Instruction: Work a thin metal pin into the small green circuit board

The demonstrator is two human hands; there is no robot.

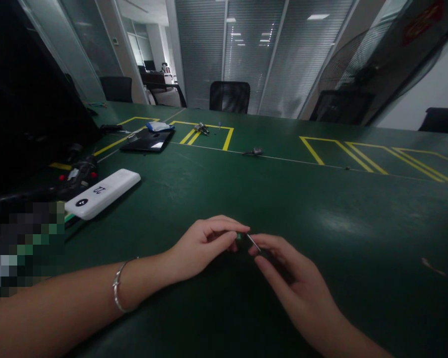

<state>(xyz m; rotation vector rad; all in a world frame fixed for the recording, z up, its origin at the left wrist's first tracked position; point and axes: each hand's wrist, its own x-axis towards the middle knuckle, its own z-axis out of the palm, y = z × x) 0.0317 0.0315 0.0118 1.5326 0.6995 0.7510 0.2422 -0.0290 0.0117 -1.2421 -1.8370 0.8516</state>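
Observation:
Just over the green table (194, 323), my two hands meet near the middle of the view. My left hand (205, 243), with a silver bracelet (115, 288) at the wrist, pinches a small dark green piece (239, 236) between thumb and fingers; most of it is hidden. My right hand (298, 278) is closed around a small screwdriver (254, 242). Its thin metal shaft slants up and left to the green piece, while its dark handle is mostly lost in shadow. Whether the tip touches the piece I cannot tell.
On the left lie a white power bank (108, 191), a black power tool (76, 176) and a black flat case (147, 140) with a blue-and-white packet (160, 127) on it. Small metal parts (201, 129) and a grey part (256, 151) lie farther back. Chairs (229, 97) line the far side.

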